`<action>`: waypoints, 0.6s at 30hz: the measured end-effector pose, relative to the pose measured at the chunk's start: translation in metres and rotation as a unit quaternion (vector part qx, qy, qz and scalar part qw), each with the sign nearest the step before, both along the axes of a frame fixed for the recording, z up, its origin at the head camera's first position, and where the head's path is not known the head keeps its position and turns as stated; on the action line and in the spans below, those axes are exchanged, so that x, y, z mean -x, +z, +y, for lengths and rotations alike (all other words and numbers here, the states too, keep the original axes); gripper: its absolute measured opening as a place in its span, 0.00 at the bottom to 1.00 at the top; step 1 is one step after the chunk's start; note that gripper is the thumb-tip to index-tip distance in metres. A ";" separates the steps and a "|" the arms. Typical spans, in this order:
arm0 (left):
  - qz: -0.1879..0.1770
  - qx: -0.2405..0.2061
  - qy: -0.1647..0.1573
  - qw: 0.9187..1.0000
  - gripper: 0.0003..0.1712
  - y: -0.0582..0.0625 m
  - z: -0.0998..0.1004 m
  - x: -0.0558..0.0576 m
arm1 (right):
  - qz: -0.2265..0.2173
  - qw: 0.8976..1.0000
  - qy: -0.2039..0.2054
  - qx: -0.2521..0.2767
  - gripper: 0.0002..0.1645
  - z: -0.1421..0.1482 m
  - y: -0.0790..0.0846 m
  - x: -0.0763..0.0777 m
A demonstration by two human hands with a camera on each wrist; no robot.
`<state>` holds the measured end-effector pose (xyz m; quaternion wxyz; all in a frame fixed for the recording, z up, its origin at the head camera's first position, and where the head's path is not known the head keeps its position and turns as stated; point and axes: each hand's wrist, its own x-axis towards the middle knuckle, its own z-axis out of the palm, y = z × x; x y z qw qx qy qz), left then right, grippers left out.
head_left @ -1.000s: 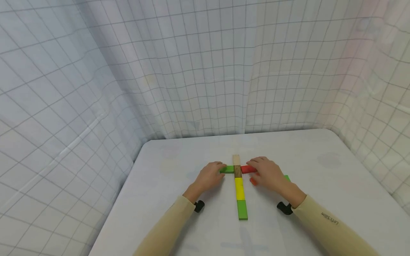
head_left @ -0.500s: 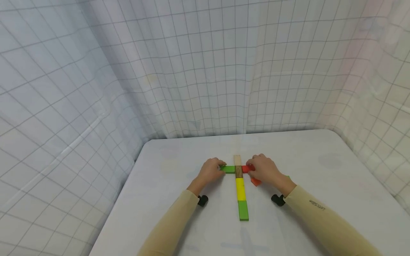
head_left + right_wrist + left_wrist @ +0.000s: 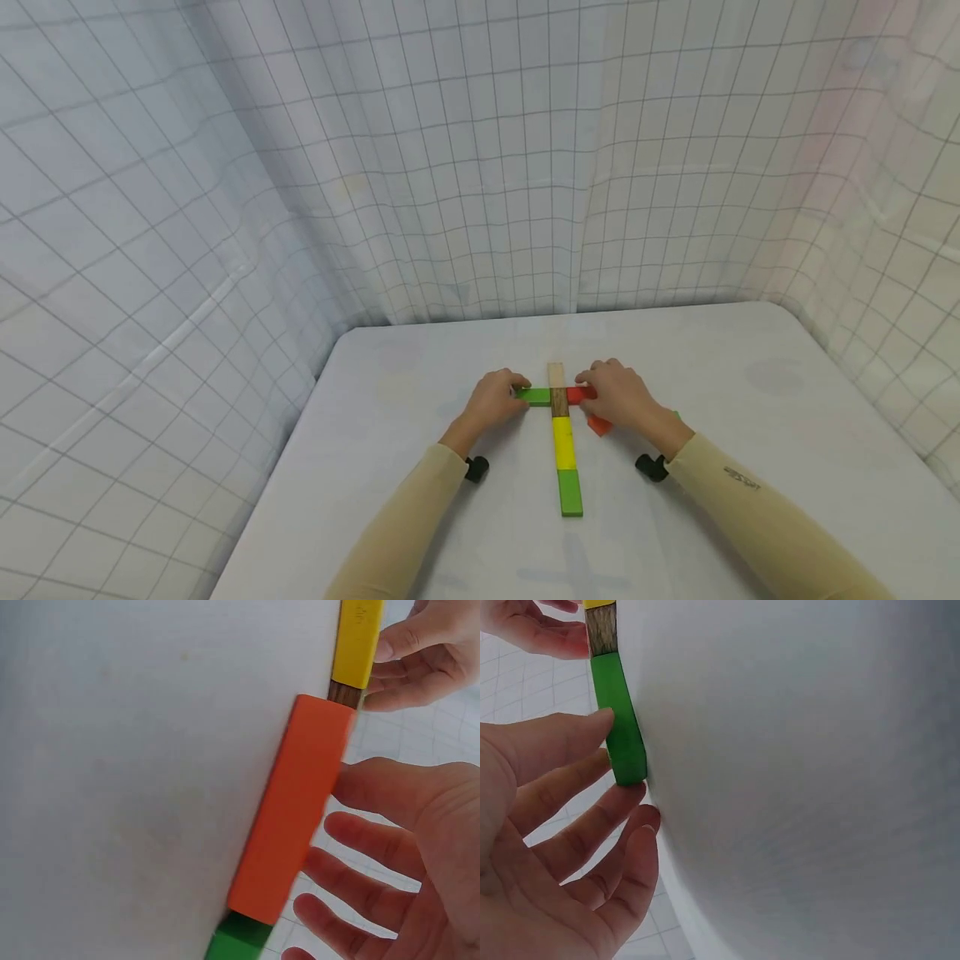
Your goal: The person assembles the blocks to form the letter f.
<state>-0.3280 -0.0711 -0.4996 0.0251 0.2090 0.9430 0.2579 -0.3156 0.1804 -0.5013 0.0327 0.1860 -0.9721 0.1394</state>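
Observation:
Flat wooden blocks form a cross on the white table. My left hand (image 3: 493, 400) pinches the outer end of the left green block (image 3: 536, 397), thumb on the near edge and fingers on the far edge and end. My right hand (image 3: 618, 394) holds the red block (image 3: 575, 395) on the opposite arm, partly covering it. Between them lies a brown block (image 3: 559, 403), with a pale block (image 3: 555, 375) beyond it. Toward me run a yellow block (image 3: 564, 443) and another green block (image 3: 571, 493). An orange block (image 3: 292, 810) lies slantwise close to my right thumb.
A further green block (image 3: 238, 941) shows past the orange one in the right wrist view, mostly behind my right wrist in the head view. White grid-patterned curtains (image 3: 465, 167) surround the white table (image 3: 390, 375) at the back and sides.
My right hand has shifted slightly left along the red block, uncovering more of the orange block. My left hand has moved slightly up in the head view. Over the last half second both hands stay nearly still.

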 end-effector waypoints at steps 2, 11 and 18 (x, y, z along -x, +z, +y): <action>0.005 0.008 0.000 1.000 0.20 0.001 0.001 -0.003 | 0.008 1.000 -0.002 0.001 0.23 0.002 0.001 -0.004; -0.012 0.036 -0.032 0.999 0.30 0.011 0.006 -0.037 | 0.023 0.998 -0.037 0.033 0.25 0.017 0.004 -0.031; -0.040 0.052 -0.081 0.995 0.40 0.013 0.013 -0.059 | 0.013 0.995 -0.062 0.075 0.30 0.019 0.005 -0.049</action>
